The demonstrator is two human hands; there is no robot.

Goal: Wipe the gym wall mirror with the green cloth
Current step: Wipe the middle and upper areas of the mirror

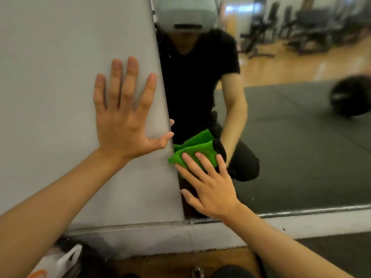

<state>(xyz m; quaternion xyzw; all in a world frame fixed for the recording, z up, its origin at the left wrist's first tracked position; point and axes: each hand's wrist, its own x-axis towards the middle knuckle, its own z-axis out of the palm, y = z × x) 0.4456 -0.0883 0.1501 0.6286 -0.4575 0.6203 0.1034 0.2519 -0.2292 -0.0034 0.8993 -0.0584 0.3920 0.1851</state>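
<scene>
Left hand [124,121]: released, fingers straight and spread, palm flat against the grey wall [60,77]. The thumb tip reaches the mirror's left edge.

Right hand [208,183]: released, not clenched. The fingers are extended and press the cloth [190,155] flat against the mirror [301,157]; none curl round it.

Cloth: green, folded, on the glass in the lower left part of the mirror, just beside the edge where the glass meets the wall. The fingertips cover its lower half. Its reflection shows directly above it.

Mirror: a metal strip [321,210] runs along the bottom edge, above a pale baseboard [200,237]. The glass reflects a kneeling person in black clothing wearing a headset, a dark floor mat [301,127], a dark ball [351,97] resting on it, and blurred gym machines [301,31] on a wooden floor.

Lower left corner: a white bag [64,261] with orange markings lies on the floor below the left forearm.
</scene>
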